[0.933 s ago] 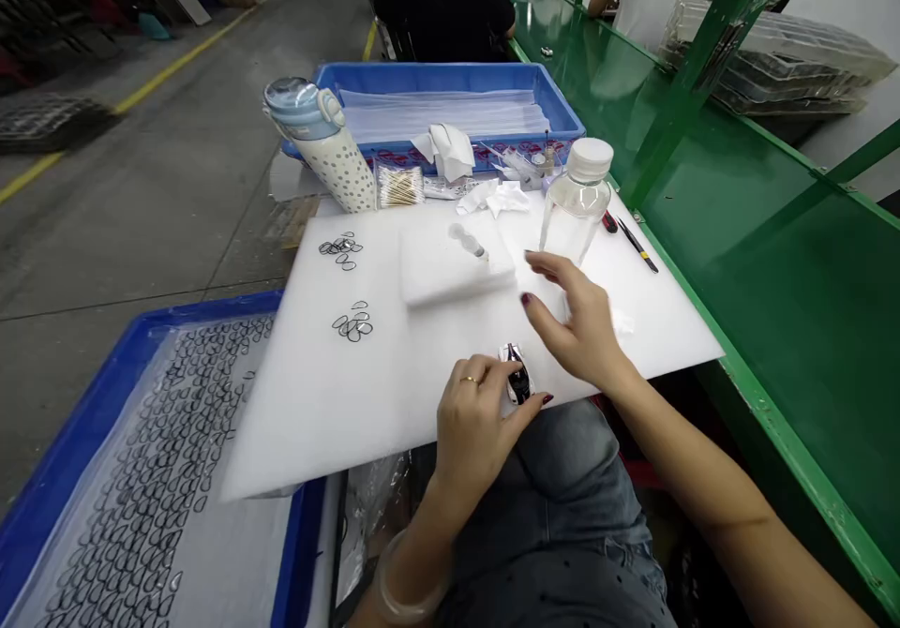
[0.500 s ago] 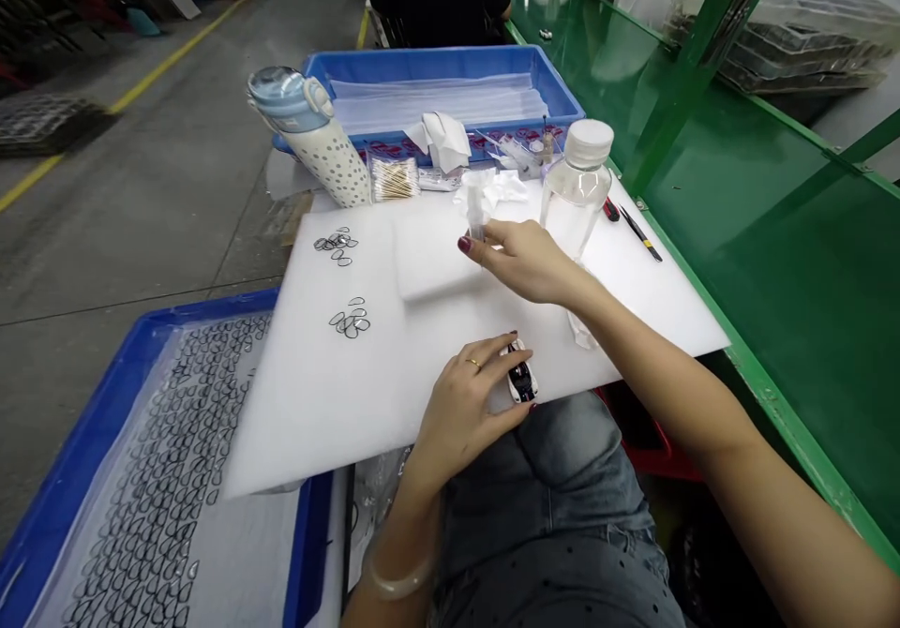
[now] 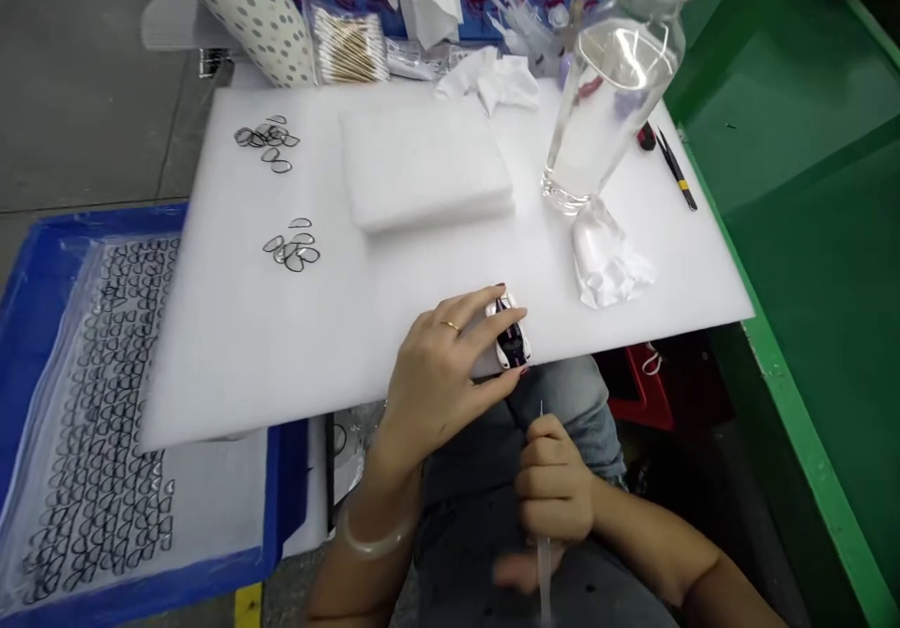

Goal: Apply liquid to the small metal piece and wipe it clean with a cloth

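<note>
The small white-and-black piece (image 3: 511, 337) sits at the 6 o'clock edge of the white foam sheet (image 3: 281, 347) that covers the counter. The left hand (image 3: 440, 370) is over it, its grip closed lightly: forefinger along the top, thumb against the near side. The piece looks like hard, glossy moulded plastic, so it is probably very light, stiff and a bit slippery. It is likely easy to scratch or smear, so it is best held by its long side edges rather than its shiny top. The foam under it should give slightly and stop it skating. Just below, at 6 o'clock from the piece, the right hand (image 3: 555, 483) is over the lap. Its grip is closed around a thin clear tube (image 3: 544, 562) whose fine tip points to 12 o'clock, near the piece but not touching it. The tube looks slim and bendy, and the tip seems delicate. A clear bottle (image 3: 597, 122) stands at 1 o'clock with a crumpled wipe (image 3: 608, 258) touching its base. A foam block (image 3: 426, 164) lies at 12 o'clock, and two small heaps of black rings (image 3: 292, 248) lie at 10 o'clock. The left fingers hide much of the piece, and its underside cannot be seen. The lower end of the tube is blurred, the bottle's cap is cut off at the top, and what the bottle holds cannot be told.
</note>
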Action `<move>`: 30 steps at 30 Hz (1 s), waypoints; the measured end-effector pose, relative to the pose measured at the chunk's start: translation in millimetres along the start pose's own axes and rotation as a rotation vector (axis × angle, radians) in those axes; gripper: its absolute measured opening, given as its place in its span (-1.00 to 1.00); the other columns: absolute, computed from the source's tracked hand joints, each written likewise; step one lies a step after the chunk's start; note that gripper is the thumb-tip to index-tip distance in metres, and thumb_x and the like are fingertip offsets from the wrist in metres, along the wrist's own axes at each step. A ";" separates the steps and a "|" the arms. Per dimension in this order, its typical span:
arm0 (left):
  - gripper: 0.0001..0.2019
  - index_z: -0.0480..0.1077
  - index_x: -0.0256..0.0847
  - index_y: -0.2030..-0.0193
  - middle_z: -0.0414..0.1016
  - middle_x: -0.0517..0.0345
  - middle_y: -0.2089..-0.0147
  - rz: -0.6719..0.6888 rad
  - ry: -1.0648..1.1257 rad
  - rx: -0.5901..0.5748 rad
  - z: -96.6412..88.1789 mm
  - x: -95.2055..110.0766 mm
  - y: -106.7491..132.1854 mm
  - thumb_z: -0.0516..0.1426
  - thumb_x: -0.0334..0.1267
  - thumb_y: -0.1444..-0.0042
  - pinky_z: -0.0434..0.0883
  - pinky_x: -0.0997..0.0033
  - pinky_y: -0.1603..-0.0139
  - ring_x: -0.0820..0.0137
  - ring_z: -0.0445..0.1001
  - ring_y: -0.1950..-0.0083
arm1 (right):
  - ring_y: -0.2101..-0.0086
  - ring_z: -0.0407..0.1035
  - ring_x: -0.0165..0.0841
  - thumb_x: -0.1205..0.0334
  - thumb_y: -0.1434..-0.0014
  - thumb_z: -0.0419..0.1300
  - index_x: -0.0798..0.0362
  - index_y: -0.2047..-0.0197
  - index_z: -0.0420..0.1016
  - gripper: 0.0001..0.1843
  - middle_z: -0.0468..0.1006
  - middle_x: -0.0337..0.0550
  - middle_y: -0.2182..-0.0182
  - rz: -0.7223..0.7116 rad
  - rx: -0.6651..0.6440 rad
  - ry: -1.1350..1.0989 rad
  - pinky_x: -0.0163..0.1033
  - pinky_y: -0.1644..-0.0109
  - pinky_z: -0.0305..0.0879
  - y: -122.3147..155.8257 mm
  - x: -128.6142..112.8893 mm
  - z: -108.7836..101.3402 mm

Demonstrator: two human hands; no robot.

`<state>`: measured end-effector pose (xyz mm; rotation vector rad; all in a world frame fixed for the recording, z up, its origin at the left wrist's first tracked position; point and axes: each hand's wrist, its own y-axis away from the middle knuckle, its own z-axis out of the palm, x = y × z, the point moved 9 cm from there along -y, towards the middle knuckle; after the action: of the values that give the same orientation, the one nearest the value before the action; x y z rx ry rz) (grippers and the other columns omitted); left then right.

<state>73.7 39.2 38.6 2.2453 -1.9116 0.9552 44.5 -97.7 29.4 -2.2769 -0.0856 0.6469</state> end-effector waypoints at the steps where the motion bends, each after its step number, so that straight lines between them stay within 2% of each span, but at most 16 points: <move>1: -0.59 0.41 -0.09 -0.15 0.44 0.00 -0.26 -0.003 -0.010 -0.005 0.1 0.1 -0.1 0.25 -0.21 -0.15 0.43 0.05 -0.05 0.07 0.46 -0.18 | 0.55 0.10 -0.44 0.09 -0.32 -0.02 0.03 0.69 0.07 -0.46 0.12 -0.33 0.69 -0.025 0.103 -0.019 -0.19 0.37 0.14 -0.8 1.1 -5.8; 3: -0.60 0.41 -0.09 -0.15 0.44 0.00 -0.26 -0.003 -0.030 -0.022 0.8 0.7 -0.1 0.23 -0.22 -0.16 0.43 0.05 -0.05 0.06 0.46 -0.17 | 0.53 0.11 -0.42 0.24 -0.31 -0.02 0.03 0.66 0.16 -0.53 0.18 -0.31 0.67 -0.015 0.276 -0.023 -0.18 0.36 0.14 -4.1 10.8 -20.0; 6: -0.60 0.40 -0.10 -0.16 0.43 -0.01 -0.26 0.003 -0.048 -0.033 1.3 2.1 0.4 0.22 -0.23 -0.17 0.43 0.06 -0.04 0.06 0.46 -0.17 | 0.50 0.12 -0.41 0.29 -0.28 0.02 0.04 0.59 0.22 -0.62 0.20 -0.30 0.64 0.062 0.343 0.039 -0.17 0.34 0.14 -9.6 28.8 -30.7; 10: -0.60 0.39 -0.12 -0.17 0.43 -0.04 -0.26 0.014 -0.067 -0.016 1.5 3.8 1.7 0.21 -0.21 -0.19 0.43 0.05 -0.07 0.07 0.46 -0.18 | 0.51 0.12 -0.42 0.31 -0.23 0.05 0.03 0.55 0.22 -0.70 0.21 -0.32 0.63 0.079 0.335 0.008 -0.17 0.33 0.16 -8.7 40.6 -32.6; 16: -0.63 0.39 -0.13 -0.15 0.44 -0.07 -0.25 0.026 -0.088 -0.006 3.2 5.2 1.6 0.20 -0.20 -0.20 0.44 0.06 -0.04 0.07 0.48 -0.14 | 0.51 0.15 -0.42 0.27 -0.24 0.06 0.02 0.54 0.25 -0.70 0.25 -0.32 0.64 0.104 0.381 0.043 -0.17 0.31 0.18 -6.3 53.3 -29.4; 19: -0.64 0.38 -0.11 -0.15 0.44 -0.06 -0.24 0.030 -0.095 -0.004 2.5 5.5 1.4 0.19 -0.19 -0.22 0.44 0.07 -0.03 0.08 0.48 -0.14 | 0.52 0.14 -0.43 0.28 -0.20 0.11 0.02 0.56 0.24 -0.70 0.23 -0.35 0.67 0.104 0.382 0.066 -0.17 0.31 0.15 -8.2 52.4 -24.9; 22: -0.63 0.36 -0.10 -0.16 0.44 -0.05 -0.25 0.042 -0.102 0.008 1.1 6.1 1.5 0.17 -0.16 -0.23 0.45 0.07 -0.01 0.09 0.48 -0.13 | 0.56 0.07 -0.44 0.28 -0.19 0.10 0.02 0.62 0.19 -0.64 0.12 -0.36 0.71 0.060 0.347 0.018 -0.19 0.36 0.12 -9.0 42.2 -22.5; 26: -0.63 0.36 -0.09 -0.17 0.44 -0.06 -0.24 0.039 -0.101 0.006 1.2 5.8 1.8 0.18 -0.16 -0.23 0.45 0.05 -0.01 0.08 0.49 -0.13 | 0.56 0.08 -0.44 0.31 -0.19 0.08 0.02 0.63 0.23 -0.65 0.13 -0.35 0.70 0.044 0.305 0.032 -0.19 0.36 0.15 -6.5 33.4 -30.1; 30: -0.63 0.34 -0.07 -0.18 0.43 -0.05 -0.26 0.029 -0.095 -0.011 3.3 4.9 2.4 0.17 -0.17 -0.24 0.45 0.02 -0.01 0.04 0.48 -0.14 | 0.53 0.12 -0.43 0.34 -0.14 0.12 0.02 0.56 0.28 -0.76 0.22 -0.35 0.67 0.150 0.356 0.132 -0.16 0.32 0.15 -5.2 51.1 -41.3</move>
<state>73.2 32.9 37.4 2.3028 -1.9875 0.8537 109.3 -108.2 35.6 -1.9847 0.2487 0.5377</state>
